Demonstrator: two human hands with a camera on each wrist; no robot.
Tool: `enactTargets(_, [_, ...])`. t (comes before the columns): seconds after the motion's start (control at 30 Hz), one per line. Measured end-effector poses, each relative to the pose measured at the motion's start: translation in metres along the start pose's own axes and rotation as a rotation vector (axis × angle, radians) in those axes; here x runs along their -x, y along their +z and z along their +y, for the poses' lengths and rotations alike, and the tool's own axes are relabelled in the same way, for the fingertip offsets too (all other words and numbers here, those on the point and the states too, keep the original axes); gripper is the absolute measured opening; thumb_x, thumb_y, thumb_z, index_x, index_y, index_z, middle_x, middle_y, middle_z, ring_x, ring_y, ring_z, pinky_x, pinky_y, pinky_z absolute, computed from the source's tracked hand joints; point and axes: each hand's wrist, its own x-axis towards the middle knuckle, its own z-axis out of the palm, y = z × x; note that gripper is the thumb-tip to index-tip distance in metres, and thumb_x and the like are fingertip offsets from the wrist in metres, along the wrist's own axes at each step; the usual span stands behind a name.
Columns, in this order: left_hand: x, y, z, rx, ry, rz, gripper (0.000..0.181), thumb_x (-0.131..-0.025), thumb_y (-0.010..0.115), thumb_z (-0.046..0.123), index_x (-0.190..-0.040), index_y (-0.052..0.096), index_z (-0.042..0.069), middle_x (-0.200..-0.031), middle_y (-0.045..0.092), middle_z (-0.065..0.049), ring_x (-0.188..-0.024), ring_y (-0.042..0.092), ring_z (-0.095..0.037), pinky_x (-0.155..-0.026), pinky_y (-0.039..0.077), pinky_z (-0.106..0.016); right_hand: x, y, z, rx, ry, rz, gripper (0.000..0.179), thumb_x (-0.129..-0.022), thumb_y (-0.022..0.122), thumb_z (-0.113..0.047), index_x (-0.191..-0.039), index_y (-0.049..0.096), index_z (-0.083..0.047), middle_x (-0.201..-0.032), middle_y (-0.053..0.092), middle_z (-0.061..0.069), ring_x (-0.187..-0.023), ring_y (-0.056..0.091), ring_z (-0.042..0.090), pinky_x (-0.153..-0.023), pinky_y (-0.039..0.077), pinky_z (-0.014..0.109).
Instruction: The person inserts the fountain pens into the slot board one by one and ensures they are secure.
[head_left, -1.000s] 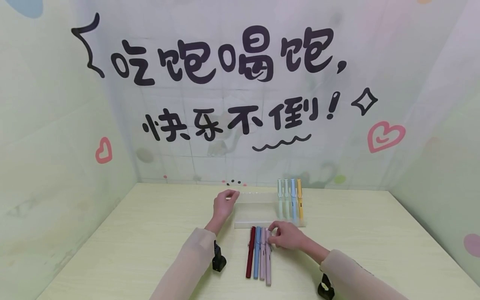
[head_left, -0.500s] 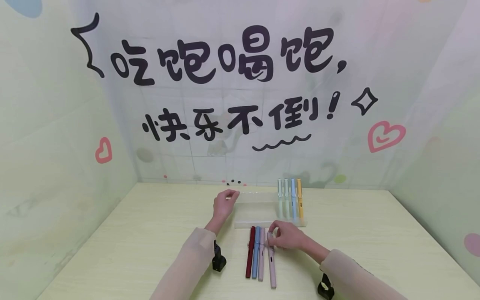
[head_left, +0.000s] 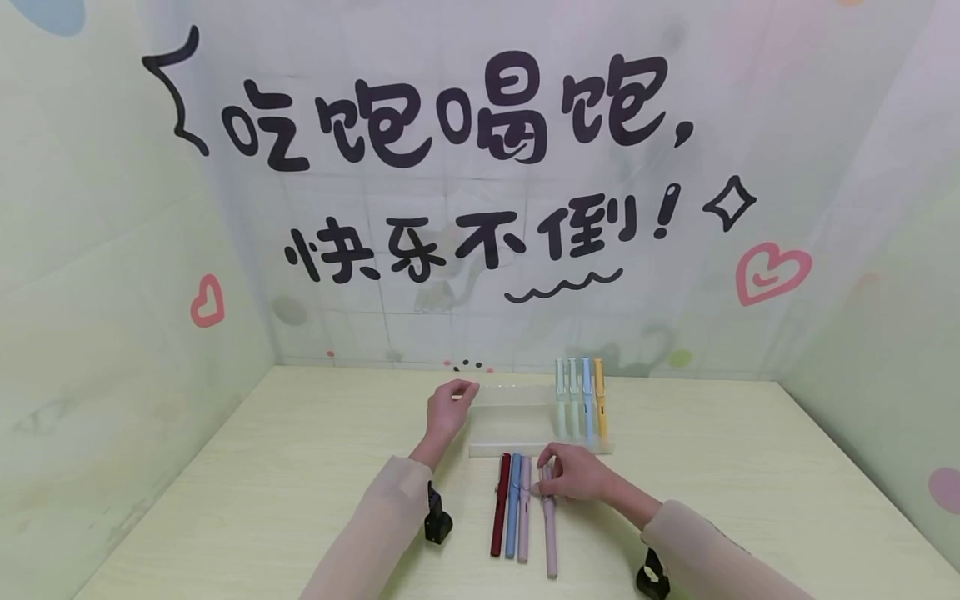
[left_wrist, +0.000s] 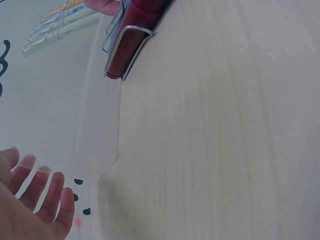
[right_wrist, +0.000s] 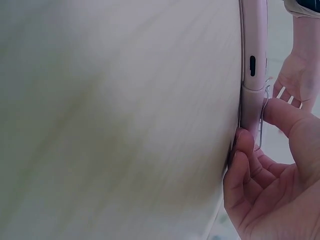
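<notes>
Fingers of the right hand pinch a pink pen near its clip end; the left hand pinches the upper left corner of a clear rack, its other fingers loosely spread. Beneath everything is the pale worktop. On it stands the rack, with two pale green pens, a light blue pen and an orange pen side by side at its right end. In front lie a dark red pen, a deeper blue pen and a second pink pen in a close row.

A second ago the gripped pen lay against that row; now it has slid right and a gap parts them, while the left hand has stayed put. It seems singled out, easier to handle without disturbing its neighbours.

In the head view the right fingers partly cover its capped end; the right wrist view shows its metal clip but cuts off the far end. Whether it touches the worktop, I cannot tell.
</notes>
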Motion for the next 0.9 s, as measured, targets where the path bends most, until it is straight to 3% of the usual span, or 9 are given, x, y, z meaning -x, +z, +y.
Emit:
enactTargets(0.43, [0.0003,-0.0001,0.0005,-0.006,-0.006,0.001,0.025,-0.087,0.056,0.024,-0.095,0.065,0.003,-0.093,0.062,-0.009,-0.086,0.057,-0.023,-0.072,0.046,-0.035,0.0004,-0.0008,0.0022,0.002,0.011,0.07,0.026,-0.076,0.067,-0.011,-0.096,0.054,-0.001,-0.059,0.049,-0.004,-0.046,0.047,0.009,-0.041,0.039,0.023])
enactTargets(0.9, [-0.0009,0.0004,-0.0001,-0.003,-0.001,0.004,0.024,-0.087,0.056,0.023,-0.095,0.065,0.003,-0.093,0.062,-0.009,-0.086,0.057,-0.023,-0.072,0.046,-0.035,-0.0017,-0.0025,0.0066,-0.06,0.045,0.102,0.03,-0.074,0.071,-0.018,-0.096,0.058,-0.002,-0.067,0.053,-0.003,-0.055,0.048,0.011,-0.046,0.041,0.023])
